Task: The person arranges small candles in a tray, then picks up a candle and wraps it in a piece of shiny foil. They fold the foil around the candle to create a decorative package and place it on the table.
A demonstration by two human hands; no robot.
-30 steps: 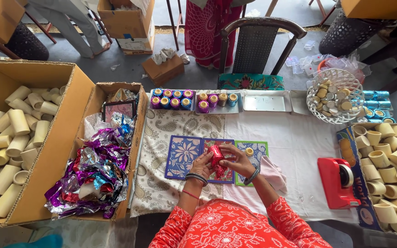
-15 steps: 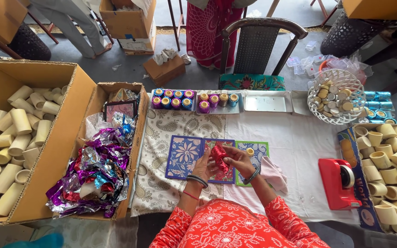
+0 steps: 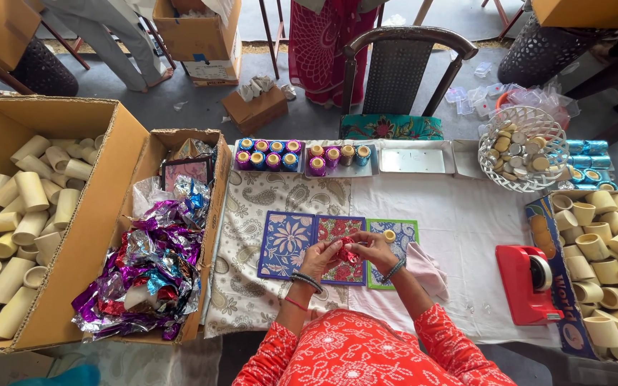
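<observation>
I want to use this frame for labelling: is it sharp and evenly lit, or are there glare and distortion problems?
Head view: soft, even light, faint shadows; both hands, left hand and right hand, and the red foil piece are sharp; glints on the foil wrappers; wide-angle bending at the cardboard box edges.

Far edge of table: two trays of foil-wrapped cups (image 3: 300, 156) stand left of an empty tray (image 3: 415, 160); a wire basket (image 3: 523, 148) of small discs stands right of it.
Table centre: three patterned mats (image 3: 337, 246) lie side by side; both hands, left hand (image 3: 321, 256) and right hand (image 3: 370, 247), meet over the middle mat around a small wrapped piece (image 3: 347, 254).
Right of mats: a folded cloth (image 3: 426, 268), then a tape dispenser (image 3: 531, 283).
Right edge: a box of bare cups (image 3: 606, 264).
Left of table: a box of foil wrappers (image 3: 153, 254); further left, a large carton of cardboard tubes (image 3: 26, 207).
Behind table: a chair (image 3: 398, 78).
</observation>
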